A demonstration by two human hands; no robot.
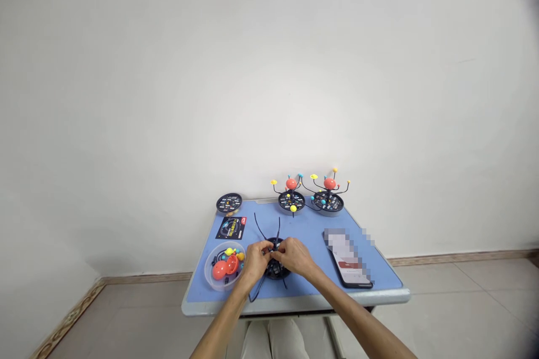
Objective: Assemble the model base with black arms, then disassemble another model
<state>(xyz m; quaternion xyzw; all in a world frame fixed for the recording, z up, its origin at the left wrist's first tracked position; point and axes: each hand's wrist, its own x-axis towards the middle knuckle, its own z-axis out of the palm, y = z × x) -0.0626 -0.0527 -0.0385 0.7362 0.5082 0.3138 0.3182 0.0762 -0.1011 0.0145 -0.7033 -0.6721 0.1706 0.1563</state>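
Near the front of the blue table, a round black base (275, 270) carries several thin black curved arms that spread outward. Over its centre, my left hand (256, 259) and my right hand (293, 255) meet with fingers closed on the upright black middle part (275, 244). The fingertips almost touch and cover much of that part. Just left of my left hand, a clear round tub (209, 276) holds red half-balls, small yellow, orange and blue balls, and black pieces.
Two built planet models (291, 202) (329, 202) stand at the back. A black disc (229, 202) and a printed card (231, 228) lie at the left. A phone (349, 263) rests at the right. The wall rises behind the table (303, 291).
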